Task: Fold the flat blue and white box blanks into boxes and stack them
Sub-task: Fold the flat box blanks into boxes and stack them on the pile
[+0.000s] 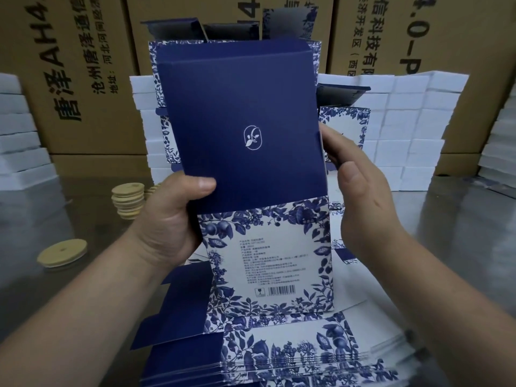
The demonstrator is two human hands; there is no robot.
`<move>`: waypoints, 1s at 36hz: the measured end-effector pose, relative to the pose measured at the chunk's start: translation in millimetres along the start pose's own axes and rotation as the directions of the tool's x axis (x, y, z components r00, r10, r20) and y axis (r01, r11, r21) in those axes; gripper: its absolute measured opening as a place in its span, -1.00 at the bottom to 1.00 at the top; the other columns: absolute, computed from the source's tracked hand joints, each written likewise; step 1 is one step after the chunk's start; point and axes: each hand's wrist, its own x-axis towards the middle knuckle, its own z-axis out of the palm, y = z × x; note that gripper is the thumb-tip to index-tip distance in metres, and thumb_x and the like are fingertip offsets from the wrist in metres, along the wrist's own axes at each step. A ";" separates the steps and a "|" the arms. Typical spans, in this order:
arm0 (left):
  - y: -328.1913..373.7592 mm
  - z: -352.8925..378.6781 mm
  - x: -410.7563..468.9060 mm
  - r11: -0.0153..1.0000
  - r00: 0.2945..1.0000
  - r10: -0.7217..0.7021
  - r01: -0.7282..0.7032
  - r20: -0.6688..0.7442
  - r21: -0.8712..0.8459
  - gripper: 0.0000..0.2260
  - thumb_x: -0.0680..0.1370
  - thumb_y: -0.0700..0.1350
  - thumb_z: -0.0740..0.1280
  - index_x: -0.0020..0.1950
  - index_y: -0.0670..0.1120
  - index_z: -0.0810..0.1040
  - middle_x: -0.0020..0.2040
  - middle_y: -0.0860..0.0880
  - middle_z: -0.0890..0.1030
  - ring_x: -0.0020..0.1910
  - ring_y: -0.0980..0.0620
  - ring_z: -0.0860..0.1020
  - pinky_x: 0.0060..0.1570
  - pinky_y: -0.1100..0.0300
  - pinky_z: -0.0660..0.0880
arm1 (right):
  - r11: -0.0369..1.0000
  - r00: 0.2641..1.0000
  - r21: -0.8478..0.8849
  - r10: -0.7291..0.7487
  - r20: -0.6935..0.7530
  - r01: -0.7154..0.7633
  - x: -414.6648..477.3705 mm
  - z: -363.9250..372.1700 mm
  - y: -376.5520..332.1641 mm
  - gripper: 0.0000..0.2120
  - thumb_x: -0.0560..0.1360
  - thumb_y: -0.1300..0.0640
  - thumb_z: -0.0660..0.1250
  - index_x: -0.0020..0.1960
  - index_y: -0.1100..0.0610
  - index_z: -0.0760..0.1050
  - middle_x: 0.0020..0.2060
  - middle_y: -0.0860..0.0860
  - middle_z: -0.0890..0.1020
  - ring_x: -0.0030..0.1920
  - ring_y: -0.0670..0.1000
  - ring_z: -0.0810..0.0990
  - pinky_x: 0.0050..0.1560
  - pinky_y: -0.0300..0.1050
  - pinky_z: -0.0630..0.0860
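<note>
Box blank [245,129] — navy panel, white leaf emblem — floral barcode panel below.

Left hand [167,219] and right hand [360,188] grip a box blank [245,135] upright

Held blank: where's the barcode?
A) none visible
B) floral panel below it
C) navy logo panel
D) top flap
B: the barcode is printed low on the white floral panel of the held box blank. The navy logo panel above it carries only a white emblem.
</note>
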 end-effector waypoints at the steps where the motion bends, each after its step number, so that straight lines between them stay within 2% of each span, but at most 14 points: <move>1: 1.0 -0.1 -0.2 1.000 1.000 -0.009 0.009 0.010 0.006 -0.68 0.10 -0.04 0.28 -0.24 0.04 0.71 -0.25 0.04 0.68 -0.33 0.05 0.60 -0.12 0.05 0.25 | 1.000 1.000 -0.008 -0.007 -0.004 0.007 0.2 0.1 -0.1 -0.43 0.52 -0.32 0.00 0.35 0.02 0.29 0.32 -0.08 0.42 0.38 -0.10 0.37 0.38 -0.13 0.29; 4: 1.1 -2.0 0.8 1.000 0.999 -0.016 0.017 0.028 -0.015 -0.64 0.03 -0.13 0.34 -0.21 -0.03 0.71 -0.21 -0.01 0.69 -0.27 -0.03 0.61 -0.07 0.01 0.32 | 1.000 1.000 -0.006 -0.009 -0.011 0.009 0.3 0.8 -0.9 -0.53 0.55 -0.25 0.02 0.33 -0.01 0.30 0.29 -0.13 0.42 0.36 -0.15 0.38 0.36 -0.21 0.28; 6: 1.2 -3.4 2.2 0.997 0.999 0.003 0.001 0.053 -0.081 -0.53 -0.08 -0.17 0.45 -0.17 -0.08 0.70 -0.16 -0.05 0.69 -0.18 -0.06 0.64 -0.04 0.01 0.51 | 1.000 1.000 0.005 -0.001 -0.021 0.001 0.6 0.7 -0.4 -0.62 0.55 -0.11 0.01 0.31 -0.03 0.31 0.28 -0.15 0.44 0.35 -0.17 0.39 0.34 -0.23 0.29; 10: 3.7 -5.2 3.9 0.989 0.997 0.004 0.008 0.077 -0.147 -0.50 -0.08 -0.21 0.44 -0.13 -0.14 0.69 -0.12 -0.09 0.68 -0.09 -0.08 0.64 -0.04 0.06 0.59 | 0.999 0.999 0.030 0.031 -0.019 -0.031 3.4 1.1 -1.0 -0.64 0.54 -0.13 0.04 0.29 -0.11 0.33 0.24 -0.29 0.44 0.33 -0.23 0.39 0.30 -0.31 0.29; 14: 7.2 -5.4 4.6 0.984 0.995 0.003 0.014 0.098 -0.178 -0.54 -0.06 -0.18 0.41 -0.17 -0.12 0.68 -0.14 -0.07 0.67 -0.11 -0.06 0.64 -0.08 0.09 0.59 | 0.999 1.000 -0.034 -0.002 -0.022 0.002 2.7 -0.3 -2.1 -0.57 0.57 -0.20 0.00 0.32 0.00 0.33 0.28 -0.16 0.45 0.34 -0.19 0.38 0.33 -0.28 0.28; 16: 9.2 -4.6 3.1 0.988 0.990 0.020 0.003 0.141 -0.156 -0.60 -0.01 -0.11 0.42 -0.18 -0.09 0.69 -0.15 -0.02 0.67 -0.12 -0.01 0.64 -0.11 0.14 0.58 | 0.999 1.000 -0.033 0.000 0.012 0.001 1.7 1.9 -3.7 -0.70 0.58 -0.10 0.00 0.24 -0.12 0.37 0.18 -0.32 0.46 0.23 -0.34 0.41 0.23 -0.40 0.29; 18: 10.6 -5.0 2.0 0.989 0.985 0.020 0.005 0.169 -0.146 -0.61 0.00 -0.12 0.42 -0.19 -0.07 0.69 -0.15 0.01 0.67 -0.12 0.02 0.64 -0.13 0.16 0.58 | 0.996 0.998 -0.089 0.019 0.066 -0.013 0.5 6.7 -5.5 -0.68 0.55 0.00 -0.05 0.01 -0.31 0.43 -0.05 -0.48 0.50 0.04 -0.44 0.44 0.04 -0.53 0.29; 21: 12.2 -5.3 3.6 0.993 0.984 0.034 -0.013 0.174 -0.121 -0.58 0.04 -0.12 0.48 -0.11 -0.04 0.70 -0.08 0.01 0.68 -0.03 0.01 0.64 -0.07 0.12 0.58 | 0.995 0.994 -0.088 0.047 0.101 -0.038 -2.5 10.8 -8.0 -0.56 0.53 0.04 -0.08 -0.12 -0.46 0.41 -0.21 -0.51 0.49 -0.14 -0.44 0.45 -0.14 -0.55 0.30; 23: 10.0 -4.2 5.5 0.998 0.990 0.040 -0.032 0.136 -0.063 -0.73 0.23 -0.10 0.47 -0.09 -0.02 0.71 -0.05 0.02 0.69 0.01 0.02 0.64 -0.04 0.14 0.57 | 0.996 0.994 -0.082 0.050 0.097 -0.042 -2.4 9.1 -7.7 -0.57 0.53 0.03 -0.07 -0.15 -0.48 0.42 -0.22 -0.50 0.49 -0.15 -0.44 0.46 -0.15 -0.55 0.31; 24: 8.9 -2.3 6.1 0.999 0.995 0.032 -0.029 0.092 -0.034 -0.82 0.35 -0.12 0.37 -0.11 0.00 0.72 -0.06 0.02 0.69 -0.01 0.03 0.64 -0.06 0.17 0.57 | 0.995 0.994 -0.084 0.059 0.094 -0.052 -2.3 9.1 -7.1 -0.61 0.53 -0.01 -0.04 -0.15 -0.45 0.43 -0.21 -0.48 0.51 -0.13 -0.42 0.47 -0.12 -0.53 0.32; 26: 5.1 1.1 6.0 0.999 1.000 0.012 -0.013 0.024 0.034 -0.73 0.44 -0.05 0.21 -0.17 0.04 0.72 -0.09 0.02 0.70 -0.03 0.07 0.65 -0.10 0.24 0.57 | 0.993 0.992 -0.082 0.092 0.091 -0.085 -3.0 8.3 -4.3 -0.73 0.52 -0.08 0.01 -0.12 -0.35 0.45 -0.15 -0.45 0.54 -0.07 -0.37 0.50 -0.07 -0.48 0.34; 30: -0.3 10.9 1.4 0.962 0.996 0.039 -0.017 -0.075 0.273 -0.70 0.52 0.09 0.15 -0.21 0.23 0.68 -0.11 0.14 0.69 -0.04 0.16 0.64 -0.03 0.19 0.53 | 0.976 0.981 -0.111 0.193 0.031 -0.189 0.2 4.5 -1.9 -0.78 0.48 -0.13 0.13 -0.21 -0.33 0.53 -0.18 -0.34 0.59 -0.09 -0.28 0.53 -0.06 -0.29 0.41; 34: -0.9 16.1 0.5 0.887 0.985 0.100 -0.026 -0.138 0.462 -0.57 0.63 0.07 0.08 -0.30 0.38 0.61 -0.21 0.32 0.64 -0.15 0.36 0.60 -0.11 0.36 0.49 | 0.931 0.929 -0.036 0.360 -0.092 -0.364 6.8 -1.6 -0.4 -0.67 0.44 -0.05 0.17 -0.28 0.18 0.53 -0.20 0.11 0.61 -0.16 0.06 0.57 -0.04 0.04 0.49; 36: -1.1 16.1 1.2 0.885 0.983 0.096 -0.013 -0.154 0.466 -0.59 0.63 0.04 0.11 -0.27 0.33 0.64 -0.19 0.27 0.66 -0.15 0.32 0.61 -0.09 0.33 0.51 | 0.917 0.911 -0.007 0.395 -0.119 -0.399 8.0 -2.7 -1.4 -0.59 0.44 -0.07 0.17 -0.31 0.28 0.44 -0.22 0.21 0.55 -0.20 0.17 0.54 -0.09 0.09 0.48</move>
